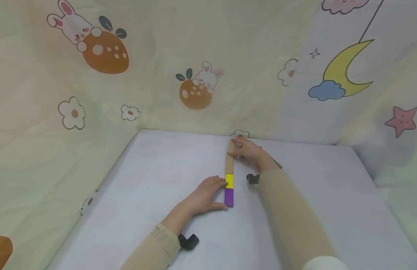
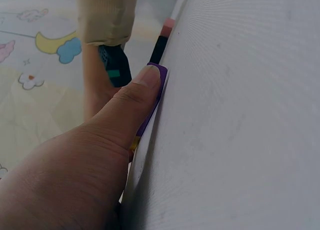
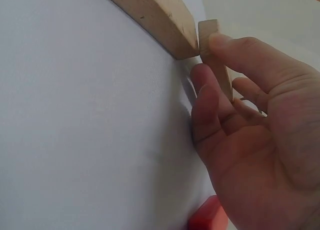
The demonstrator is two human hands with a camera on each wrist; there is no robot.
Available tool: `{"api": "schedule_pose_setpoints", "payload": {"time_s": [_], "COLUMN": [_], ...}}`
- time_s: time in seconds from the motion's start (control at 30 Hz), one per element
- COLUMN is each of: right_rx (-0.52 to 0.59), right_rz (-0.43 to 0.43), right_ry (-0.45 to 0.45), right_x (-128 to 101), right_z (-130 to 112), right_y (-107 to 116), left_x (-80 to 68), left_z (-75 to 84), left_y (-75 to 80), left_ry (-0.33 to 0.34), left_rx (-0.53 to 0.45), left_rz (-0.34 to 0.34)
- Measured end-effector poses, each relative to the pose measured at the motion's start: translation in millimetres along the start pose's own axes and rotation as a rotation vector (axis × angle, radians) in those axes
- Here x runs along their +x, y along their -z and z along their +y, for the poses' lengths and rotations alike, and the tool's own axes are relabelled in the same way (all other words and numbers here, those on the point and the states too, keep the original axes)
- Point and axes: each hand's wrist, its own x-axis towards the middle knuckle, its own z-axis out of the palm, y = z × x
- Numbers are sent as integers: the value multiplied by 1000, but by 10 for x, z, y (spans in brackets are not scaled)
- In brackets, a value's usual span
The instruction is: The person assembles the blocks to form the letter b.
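A row of blocks lies end to end on the white table [image 1: 154, 176]: a purple block [image 1: 228, 197] nearest me, then a yellow block [image 1: 229, 181], then a long plain wooden block [image 1: 229, 163]. My left hand [image 1: 208, 193] rests flat beside the row, thumb [image 2: 131, 103] pressed straight against the purple block [image 2: 159, 85] and fingers against the yellow one. At the far end my right hand [image 1: 248, 149] pinches a small wooden block [image 3: 215, 55] between thumb and fingers. That block stands against the end of the long wooden block [image 3: 155, 15].
Printed fabric walls [image 1: 195, 75] with rabbits, a moon and stars close in the table at the back and sides. A red block [image 3: 207, 217] lies on the table under my right palm. Black wrist mounts [image 1: 189, 242] sit on both forearms.
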Motion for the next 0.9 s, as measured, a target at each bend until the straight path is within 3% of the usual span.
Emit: {"api": "schedule_pose_setpoints", "payload": {"time_s": [0.27,0.67,0.9], "right_rx": [-81,-46,37], "right_rz": [-7,1,36], "right_ry": [29,12,-65], "right_x": [49,30,-60], "right_z": [-15,-29,-103], "right_y": [3,-55,-122], "left_x": [-2,-5,-2], "left_z": [2,12,14], "left_y": [-4,10,11], "left_ry": [8,18,8], "left_rx": [2,-5,0], "left_rz": [-3,-8,-6]}}
